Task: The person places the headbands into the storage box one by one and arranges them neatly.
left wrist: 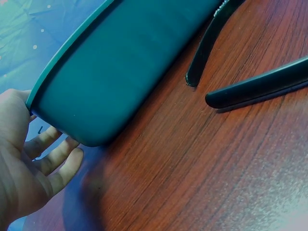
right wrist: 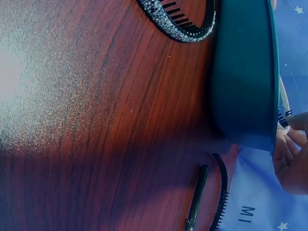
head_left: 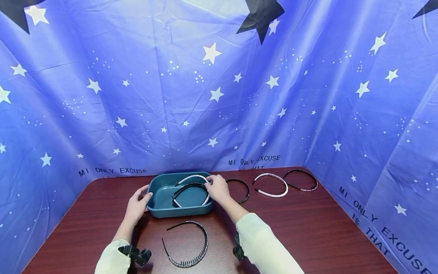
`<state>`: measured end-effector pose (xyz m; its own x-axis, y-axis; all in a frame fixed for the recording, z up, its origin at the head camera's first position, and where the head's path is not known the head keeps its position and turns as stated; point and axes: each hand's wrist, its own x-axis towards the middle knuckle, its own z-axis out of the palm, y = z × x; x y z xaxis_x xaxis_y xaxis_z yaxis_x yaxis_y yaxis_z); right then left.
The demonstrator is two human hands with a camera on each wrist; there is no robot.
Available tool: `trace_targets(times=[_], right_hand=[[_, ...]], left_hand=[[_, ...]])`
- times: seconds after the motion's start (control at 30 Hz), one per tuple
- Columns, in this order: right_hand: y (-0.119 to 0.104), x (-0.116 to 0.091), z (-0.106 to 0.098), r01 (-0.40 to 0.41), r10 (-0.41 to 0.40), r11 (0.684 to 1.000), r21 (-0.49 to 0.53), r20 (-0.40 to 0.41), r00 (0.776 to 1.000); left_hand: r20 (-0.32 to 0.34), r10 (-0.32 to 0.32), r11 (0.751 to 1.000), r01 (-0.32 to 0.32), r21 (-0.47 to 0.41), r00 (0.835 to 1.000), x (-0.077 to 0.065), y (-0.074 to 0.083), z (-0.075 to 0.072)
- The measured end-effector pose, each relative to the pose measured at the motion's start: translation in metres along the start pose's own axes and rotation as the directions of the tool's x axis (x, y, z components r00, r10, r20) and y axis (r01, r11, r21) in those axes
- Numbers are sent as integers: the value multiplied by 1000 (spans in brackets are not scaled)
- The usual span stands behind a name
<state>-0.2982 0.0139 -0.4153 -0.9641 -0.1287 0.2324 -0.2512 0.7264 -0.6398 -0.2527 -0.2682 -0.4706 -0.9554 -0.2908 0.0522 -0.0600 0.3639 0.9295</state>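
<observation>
A teal plastic basin (head_left: pixel 161 211) stands on the table. My left hand (head_left: pixel 137 203) holds its left end, thumb at the rim and fingers against the outer wall, as the left wrist view (left wrist: pixel 29 159) also shows. At the right end my right hand (head_left: pixel 218 188) pinches a white headband (head_left: pixel 191 177) by its curved part, over the inside of the basin. A black headband (head_left: pixel 184 186) lies inside the basin, partly overlapped by the white one. In front of the basin a glittery silver-and-black toothed headband (head_left: pixel 207 243) lies with its ends toward the left.
Right of the basin a dark headband (head_left: pixel 247 190) lies partly behind my right hand. Farther right are a pale pink headband (head_left: pixel 286 188) and another dark headband (head_left: pixel 313 182). A blue star-patterned cloth (head_left: pixel 191 114) hangs around the back and sides of the wooden table (head_left: pixel 291 228).
</observation>
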Motion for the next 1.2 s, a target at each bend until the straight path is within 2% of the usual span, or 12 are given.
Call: trace_targets(times=[0.4,1.2], right_hand=[[2,2,2,-39,38,999,18,34,999],[3,3,2,-30,29,999,15,36,999]], left_hand=[[1,-5,1000,5,4,1000,-2,0,-1],[-3,5,1000,-5,-2,1000,0,0,0]])
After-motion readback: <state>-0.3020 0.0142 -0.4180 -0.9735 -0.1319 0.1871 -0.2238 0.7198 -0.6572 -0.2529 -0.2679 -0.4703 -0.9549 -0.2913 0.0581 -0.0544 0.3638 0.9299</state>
